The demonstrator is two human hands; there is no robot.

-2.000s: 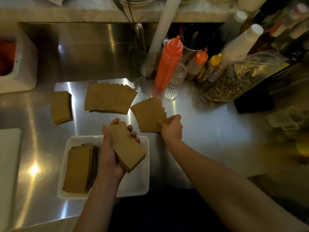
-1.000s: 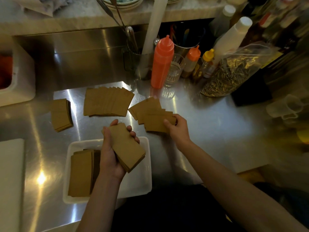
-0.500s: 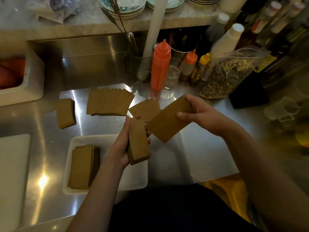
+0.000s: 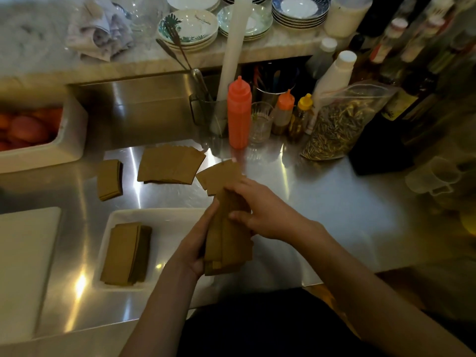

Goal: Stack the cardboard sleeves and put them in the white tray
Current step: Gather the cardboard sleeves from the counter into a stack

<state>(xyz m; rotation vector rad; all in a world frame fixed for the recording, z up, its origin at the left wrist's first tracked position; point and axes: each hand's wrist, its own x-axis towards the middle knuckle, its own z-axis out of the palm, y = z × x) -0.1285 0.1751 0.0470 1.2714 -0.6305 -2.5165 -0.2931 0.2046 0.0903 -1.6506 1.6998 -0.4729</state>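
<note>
Sleeves [image 4: 226,244], flat brown, unevenly bunched; left hand [image 4: 193,249] and right hand [image 4: 268,215] fingers [image 4: 238,216] grasp them.

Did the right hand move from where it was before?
Yes. The right hand left the fanned cardboard sleeves and came nearer, over the right edge of the white plastic tray, onto the held brown stack.

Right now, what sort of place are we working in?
Likely a café or bar prep station: stainless steel counter, orange squeeze bottle, stacked saucers on the ledge above, and piles of cardboard sleeves.
</note>
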